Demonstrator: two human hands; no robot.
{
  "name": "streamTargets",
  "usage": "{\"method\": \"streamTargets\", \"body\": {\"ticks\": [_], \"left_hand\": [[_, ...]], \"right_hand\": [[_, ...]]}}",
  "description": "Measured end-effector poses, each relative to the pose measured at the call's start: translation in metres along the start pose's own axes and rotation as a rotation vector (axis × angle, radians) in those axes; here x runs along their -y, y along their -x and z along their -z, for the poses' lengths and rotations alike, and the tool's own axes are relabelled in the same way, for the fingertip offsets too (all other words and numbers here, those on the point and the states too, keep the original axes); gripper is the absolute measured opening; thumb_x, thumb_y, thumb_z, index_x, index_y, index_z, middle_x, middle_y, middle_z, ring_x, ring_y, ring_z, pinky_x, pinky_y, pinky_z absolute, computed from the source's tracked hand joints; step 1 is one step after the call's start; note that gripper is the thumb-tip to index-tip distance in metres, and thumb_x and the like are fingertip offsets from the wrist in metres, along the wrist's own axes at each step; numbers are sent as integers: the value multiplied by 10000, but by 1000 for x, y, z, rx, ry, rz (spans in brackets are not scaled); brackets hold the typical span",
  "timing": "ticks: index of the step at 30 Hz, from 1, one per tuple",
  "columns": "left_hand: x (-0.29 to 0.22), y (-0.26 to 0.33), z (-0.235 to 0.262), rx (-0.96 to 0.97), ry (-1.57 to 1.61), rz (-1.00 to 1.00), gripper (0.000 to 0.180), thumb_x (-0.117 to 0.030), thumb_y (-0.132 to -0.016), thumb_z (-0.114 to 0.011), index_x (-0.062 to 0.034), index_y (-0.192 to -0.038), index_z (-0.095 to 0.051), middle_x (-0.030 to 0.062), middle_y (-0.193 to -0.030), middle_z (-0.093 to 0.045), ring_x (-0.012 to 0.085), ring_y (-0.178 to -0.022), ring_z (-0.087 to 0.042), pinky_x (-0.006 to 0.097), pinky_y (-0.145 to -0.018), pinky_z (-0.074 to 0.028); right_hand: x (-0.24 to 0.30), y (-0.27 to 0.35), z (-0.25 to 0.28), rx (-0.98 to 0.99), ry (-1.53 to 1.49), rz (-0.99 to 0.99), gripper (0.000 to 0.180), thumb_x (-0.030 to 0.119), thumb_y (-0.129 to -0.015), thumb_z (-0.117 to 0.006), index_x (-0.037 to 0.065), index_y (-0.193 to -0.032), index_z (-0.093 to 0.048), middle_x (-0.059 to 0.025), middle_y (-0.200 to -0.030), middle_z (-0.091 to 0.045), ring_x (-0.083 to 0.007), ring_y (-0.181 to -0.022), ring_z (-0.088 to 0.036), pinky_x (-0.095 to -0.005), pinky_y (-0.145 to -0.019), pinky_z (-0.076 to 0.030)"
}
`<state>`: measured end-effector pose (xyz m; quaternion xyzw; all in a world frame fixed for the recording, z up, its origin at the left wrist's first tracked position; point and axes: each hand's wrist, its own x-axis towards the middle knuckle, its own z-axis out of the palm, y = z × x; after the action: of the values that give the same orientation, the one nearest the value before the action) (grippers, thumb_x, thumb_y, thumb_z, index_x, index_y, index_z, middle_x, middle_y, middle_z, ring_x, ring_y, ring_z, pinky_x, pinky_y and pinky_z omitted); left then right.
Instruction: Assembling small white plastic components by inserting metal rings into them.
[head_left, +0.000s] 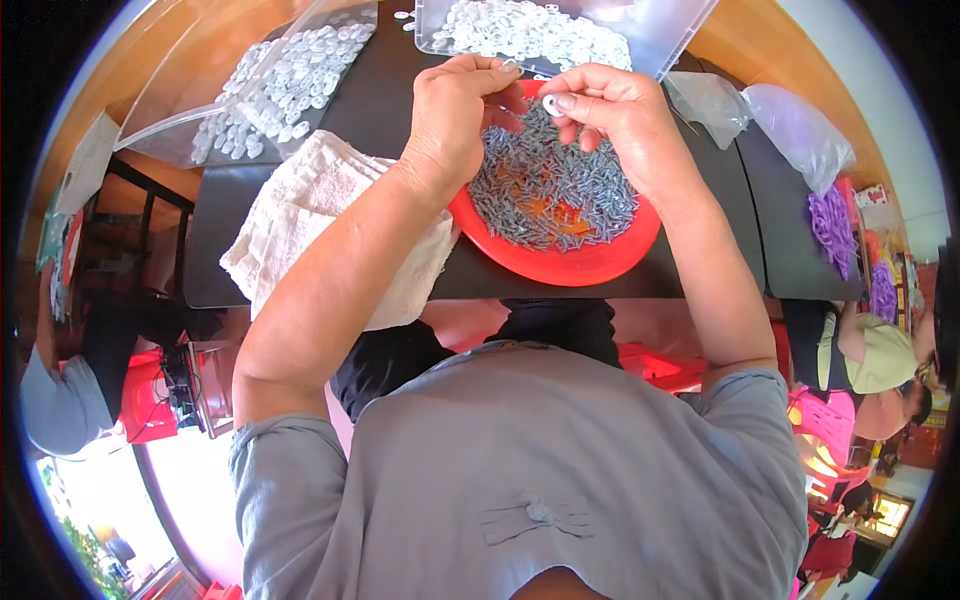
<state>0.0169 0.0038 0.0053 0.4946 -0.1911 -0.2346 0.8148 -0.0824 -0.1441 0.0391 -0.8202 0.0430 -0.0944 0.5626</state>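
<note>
Over the round red plate (560, 262), the right hand (610, 105) pinches a white ring (552, 104).

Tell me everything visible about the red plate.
The red plate is round, shallow and looks like glossy plastic. It sits flat on the dark table, at its near edge, heaped with small grey screws that hide most of its middle. Its left rim meets the white towel. The left hand and right hand hover over it.

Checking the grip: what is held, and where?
The right hand pinches a small white ring by its rim; whether the left hand holds anything cannot be told.
</note>
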Motion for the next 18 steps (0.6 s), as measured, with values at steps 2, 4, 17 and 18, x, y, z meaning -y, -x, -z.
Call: {"method": "streamTargets", "body": {"ticks": [2,4,17,18], "left_hand": [[0,0,-2,-12,74,-18,148,-86,-890,-581,58,-910,-608,115,-793,-627,196,-703,-607,316,-650,-496],[4,-4,3,54,298,22,155,-64,-901,-545,72,-963,-585,150,-894,-633,223,-837,-616,346,-791,-488],[0,-9,9,41,536,104,197,-111,-900,-520,52,-997,-572,195,-999,-636,284,-939,-601,399,-904,-461],[-1,-8,9,46,547,100,195,-113,-902,-515,54,-988,-567,197,-1001,-636,283,-939,-599,395,-906,-465]], "right_hand": [[1,-2,-5,8,-84,11,117,104,-886,-622,38,-963,-680,-8,-801,-650,-68,-683,-571,-193,-590,-407],[4,-3,-20,-23,-40,46,104,77,-883,-619,27,-955,-676,-14,-809,-655,-72,-689,-580,-204,-600,-425],[-10,-15,-62,-158,41,355,126,-5,-875,-616,-20,-992,-661,-50,-865,-677,-86,-796,-611,-229,-709,-477],[-7,-12,-63,-179,203,381,128,-1,-874,-619,-22,-996,-653,-56,-861,-676,-93,-800,-615,-239,-716,-483]]}}
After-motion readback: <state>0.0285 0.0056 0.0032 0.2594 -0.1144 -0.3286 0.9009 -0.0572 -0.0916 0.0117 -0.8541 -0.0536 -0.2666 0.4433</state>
